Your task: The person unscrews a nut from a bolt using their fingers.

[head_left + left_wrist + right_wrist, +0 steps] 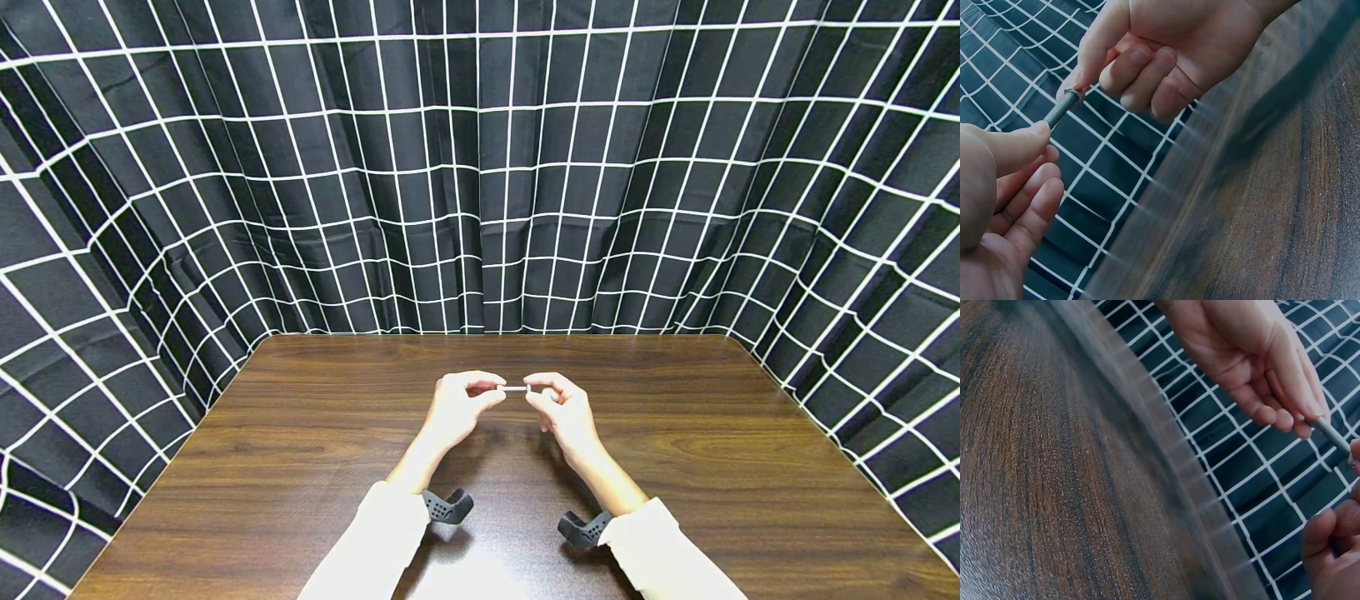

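Observation:
A thin threaded metal bolt (pixel 515 388) is held level above the table between both hands in the head view. The left hand (pixel 457 408) pinches one end with thumb and fingertips. At the other end, the right hand (pixel 566 412) pinches a small ring or nut (pixel 1080 95), partly hidden by its fingers. In the left wrist view the grey threads of the bolt (pixel 1061 109) show between the two hands. The right wrist view has the bolt (pixel 1332 435) running from the left hand's fingertips to the right hand at the frame's edge.
Beneath the hands lies a brown wood-grain table (pixel 300 433) with rounded far corners. A dark curtain (pixel 495 192) with a white grid surrounds its back and sides. Each wrist carries a dark band mount, one on the left (pixel 448 507) and one on the right (pixel 583 528).

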